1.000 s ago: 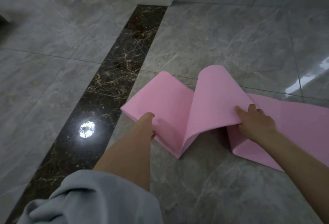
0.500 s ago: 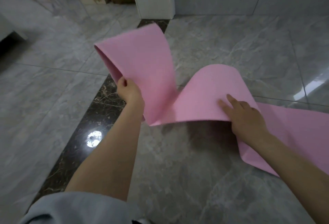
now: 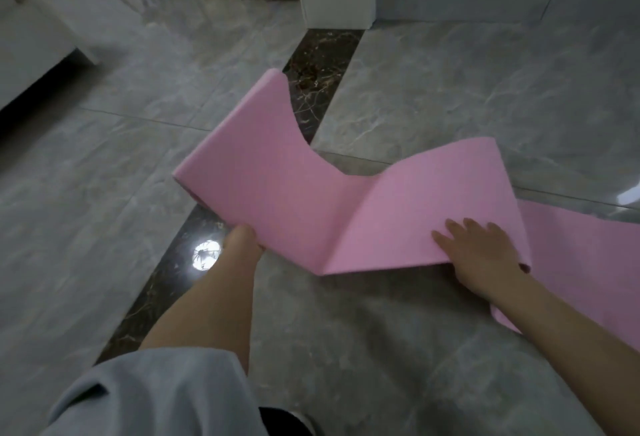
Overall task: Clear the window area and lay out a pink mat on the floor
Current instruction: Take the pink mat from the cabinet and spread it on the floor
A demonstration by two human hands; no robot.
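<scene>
A pink mat (image 3: 298, 193) lies half-unfolded, zigzagging over the grey floor (image 3: 433, 96), its right end cut off. Left hand (image 3: 242, 240) grips the near edge, fingers hidden beneath. Right hand (image 3: 481, 259) presses flat.

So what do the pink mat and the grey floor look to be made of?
The thick pink folding mat looks like matte foam: it bends in soft curves, holds creases and shows edge thickness, though fabric facing can't be excluded. The glossy grey veined floor looks like polished marble or marble-look tile: grout lines, veins, mirrored light.
</scene>
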